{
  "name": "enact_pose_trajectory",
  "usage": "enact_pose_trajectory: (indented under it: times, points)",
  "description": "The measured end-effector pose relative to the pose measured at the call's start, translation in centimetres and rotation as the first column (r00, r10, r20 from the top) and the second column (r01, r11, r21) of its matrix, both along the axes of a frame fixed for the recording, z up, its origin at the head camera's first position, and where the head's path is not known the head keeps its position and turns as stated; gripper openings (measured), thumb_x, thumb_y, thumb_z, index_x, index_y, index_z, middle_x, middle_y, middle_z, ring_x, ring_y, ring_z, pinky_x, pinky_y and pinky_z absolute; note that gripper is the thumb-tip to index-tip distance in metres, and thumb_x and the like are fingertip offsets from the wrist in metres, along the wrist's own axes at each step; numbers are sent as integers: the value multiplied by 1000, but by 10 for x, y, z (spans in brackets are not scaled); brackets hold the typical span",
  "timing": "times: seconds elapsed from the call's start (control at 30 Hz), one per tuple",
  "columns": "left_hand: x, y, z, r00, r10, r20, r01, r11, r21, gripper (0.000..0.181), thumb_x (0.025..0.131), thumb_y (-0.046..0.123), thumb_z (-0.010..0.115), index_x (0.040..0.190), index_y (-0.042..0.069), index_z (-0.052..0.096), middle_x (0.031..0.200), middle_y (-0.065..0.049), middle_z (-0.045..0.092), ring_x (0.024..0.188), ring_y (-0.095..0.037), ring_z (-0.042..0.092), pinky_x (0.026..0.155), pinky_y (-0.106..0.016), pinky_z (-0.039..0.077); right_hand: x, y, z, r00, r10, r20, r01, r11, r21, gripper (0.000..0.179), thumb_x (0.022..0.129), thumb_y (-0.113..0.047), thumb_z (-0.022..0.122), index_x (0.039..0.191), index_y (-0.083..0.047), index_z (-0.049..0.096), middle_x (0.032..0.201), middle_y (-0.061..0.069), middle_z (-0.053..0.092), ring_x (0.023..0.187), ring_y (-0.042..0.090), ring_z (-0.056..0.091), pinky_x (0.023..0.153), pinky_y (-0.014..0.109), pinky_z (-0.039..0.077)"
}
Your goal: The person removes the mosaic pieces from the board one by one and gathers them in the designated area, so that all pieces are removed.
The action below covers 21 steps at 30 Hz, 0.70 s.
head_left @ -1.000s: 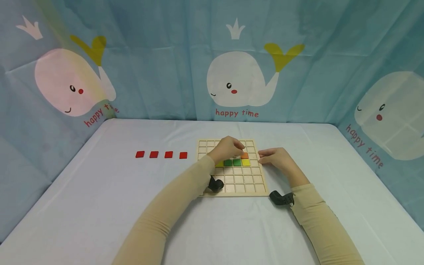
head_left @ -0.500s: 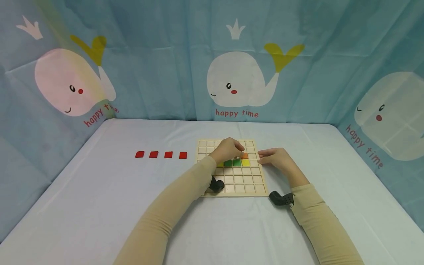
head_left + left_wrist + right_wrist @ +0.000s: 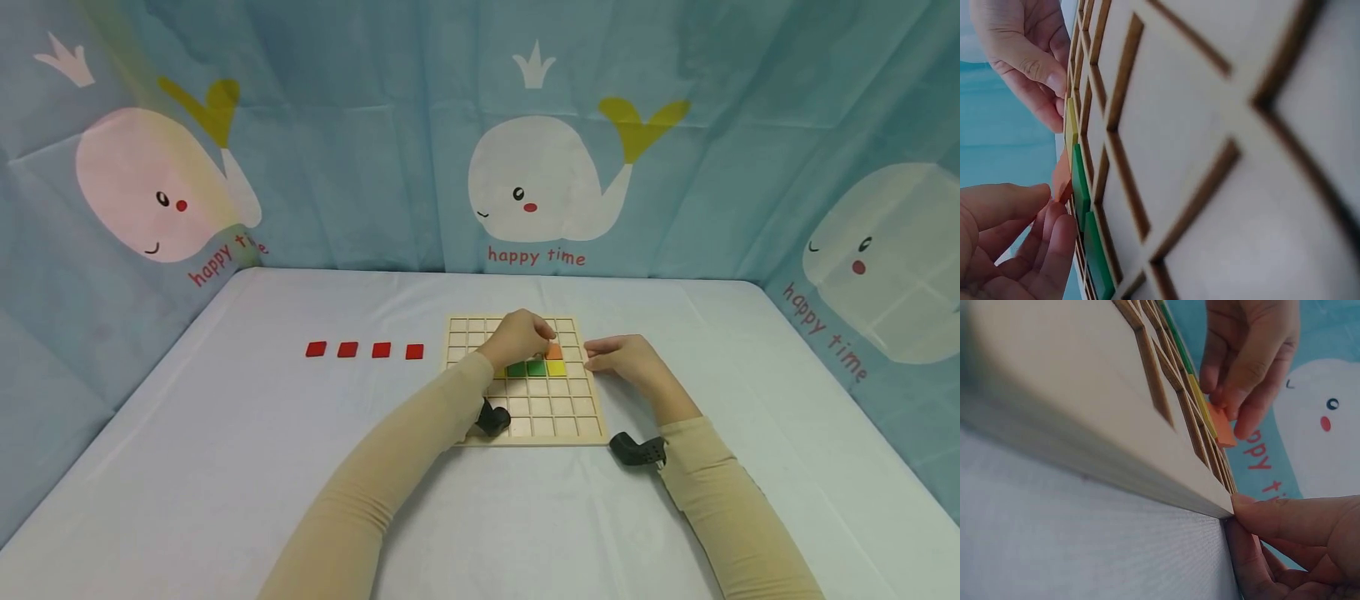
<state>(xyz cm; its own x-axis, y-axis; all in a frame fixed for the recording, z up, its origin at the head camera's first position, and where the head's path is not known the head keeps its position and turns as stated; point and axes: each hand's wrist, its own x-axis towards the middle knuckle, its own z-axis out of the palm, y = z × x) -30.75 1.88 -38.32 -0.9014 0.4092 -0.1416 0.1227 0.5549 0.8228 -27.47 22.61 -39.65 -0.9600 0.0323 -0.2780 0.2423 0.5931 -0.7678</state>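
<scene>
My left hand reaches over the wooden grid board, thumb and fingertips pinching an orange square tile. In the right wrist view that orange tile stands tilted just behind the yellow one. Two green tiles lie side by side in a row of the grid, a yellow tile to their right. Another yellow tile at the left end is mostly covered by my left wrist. My right hand holds the board's right edge, thumb on the rim and fingers against the side.
Several red square tiles lie in a row on the white tablecloth, left of the board. A blue curtain printed with whales surrounds the table's back and sides. Each wrist wears a black camera.
My left hand and forearm have shifted very slightly to the right, fingertips staying at the orange tile. My right hand keeps its place on the board's edge.
</scene>
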Motion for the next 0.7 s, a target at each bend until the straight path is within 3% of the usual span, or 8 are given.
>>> enact_pose_trajectory:
  times: [0.2, 0.47, 0.7]
  points:
    - [-1, 3, 2, 1000, -6, 9, 6, 1000, 2, 16, 91, 3, 63, 101, 5, 75, 110, -9, 72, 76, -14, 57, 66, -22, 48, 1, 0, 0, 1000, 6, -2, -6, 1000, -3, 50, 89, -17, 71, 136, -4, 60, 135, 15, 63, 123, 25, 58, 110, 45, 42]
    - [1, 5, 3, 998, -21, -55, 17, 998, -66, 11, 91, 5, 66, 97, 7, 76, 105, -7, 72, 82, -14, 57, 70, -23, 48, 1, 0, 0, 1000, 11, -3, -11, 1000, -3, 50, 89, -17, 72, 135, -4, 61, 132, 15, 65, 117, 22, 61, 109, 45, 43]
    - [3, 5, 5, 1000, -3, -17, 3, 1000, -11, 9, 91, 2, 67, 97, 2, 74, 103, -11, 71, 77, -13, 61, 67, -21, 53, 0, 0, 0, 1000, -1, 1, 1, 1000, -3, 50, 89, -17, 72, 136, -4, 60, 135, 16, 63, 123, 26, 59, 111, 46, 41]
